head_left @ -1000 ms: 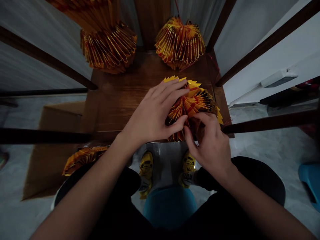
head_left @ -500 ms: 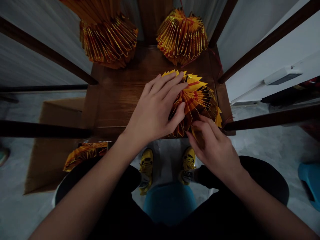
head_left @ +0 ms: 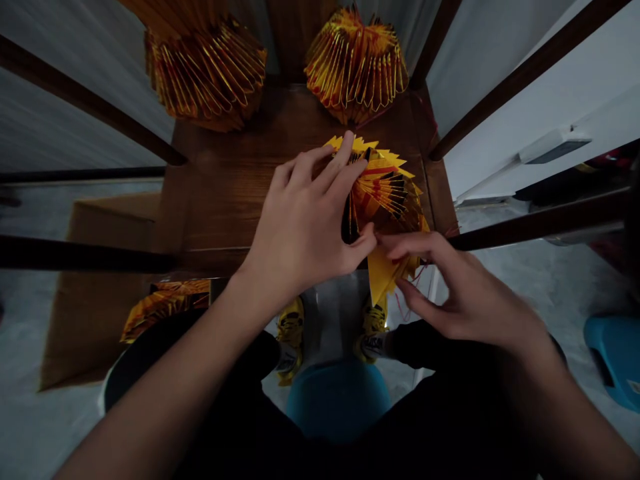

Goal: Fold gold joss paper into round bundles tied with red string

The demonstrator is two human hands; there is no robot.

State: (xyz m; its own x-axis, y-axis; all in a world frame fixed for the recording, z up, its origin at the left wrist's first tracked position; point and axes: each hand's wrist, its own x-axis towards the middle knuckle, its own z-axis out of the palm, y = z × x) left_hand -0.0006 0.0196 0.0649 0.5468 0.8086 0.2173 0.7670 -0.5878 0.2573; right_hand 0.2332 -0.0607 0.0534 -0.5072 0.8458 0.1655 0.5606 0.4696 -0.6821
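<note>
A round ornament of pleated gold, orange and red paper [head_left: 383,183] lies near the right front of the dark wooden chair seat [head_left: 223,193]. My left hand [head_left: 305,207] curves over its left side, fingers spread along the top and thumb at its front edge, steadying it. My right hand [head_left: 440,280] pinches a yellow paper flap [head_left: 383,270] of the ornament that hangs past the front of the seat. The fingertips of both hands nearly meet there. A thin red string dangles beside my right fingers. Part of the ornament is hidden beneath my left hand.
Two similar pleated paper ornaments stand at the back, one at left [head_left: 205,73] and one at right [head_left: 356,63]. Dark wooden bars flank the seat. A cardboard box [head_left: 95,287] sits on the floor at left, blue stools [head_left: 340,400] below and at right.
My right hand has moved slightly down and opened its thumb wider, drawing the yellow flap over the front edge. My left fingers have spread and the thumb has shifted down. The view has shifted slightly.
</note>
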